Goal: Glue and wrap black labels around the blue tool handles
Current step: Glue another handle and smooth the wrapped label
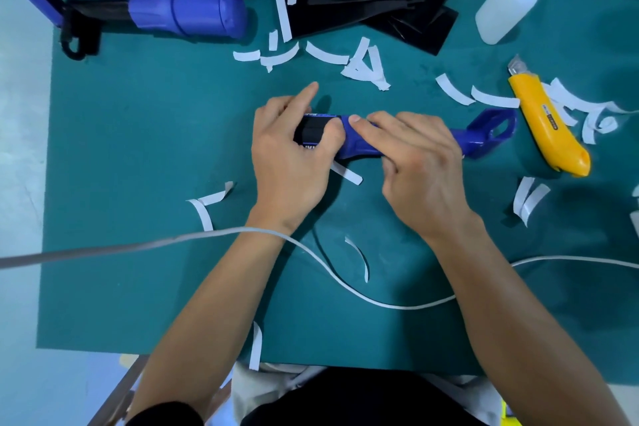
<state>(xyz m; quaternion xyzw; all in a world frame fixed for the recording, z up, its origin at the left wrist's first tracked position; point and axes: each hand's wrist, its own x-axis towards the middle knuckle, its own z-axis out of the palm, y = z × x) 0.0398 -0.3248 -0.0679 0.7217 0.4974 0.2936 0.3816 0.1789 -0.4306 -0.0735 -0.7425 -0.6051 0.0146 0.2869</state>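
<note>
A blue tool handle [484, 135] lies sideways across the middle of the green mat [138, 149]. A black label [311, 131] wraps its left end. My left hand [290, 162] grips that wrapped end, thumb curled over the label and index finger stretched out above it. Further right, my right hand [418, 169] holds the middle of the handle, with its fingers laid over the top. More blue handles [193, 7] are piled at the back left. Loose black labels [373, 0] lie stacked at the back centre.
A white glue bottle [508, 0] lies at the back right. To the right sits a yellow utility knife [549, 128] with its blade out. White backing strips [363, 62] are scattered over the mat. A white cable [345, 284] crosses in front of my arms.
</note>
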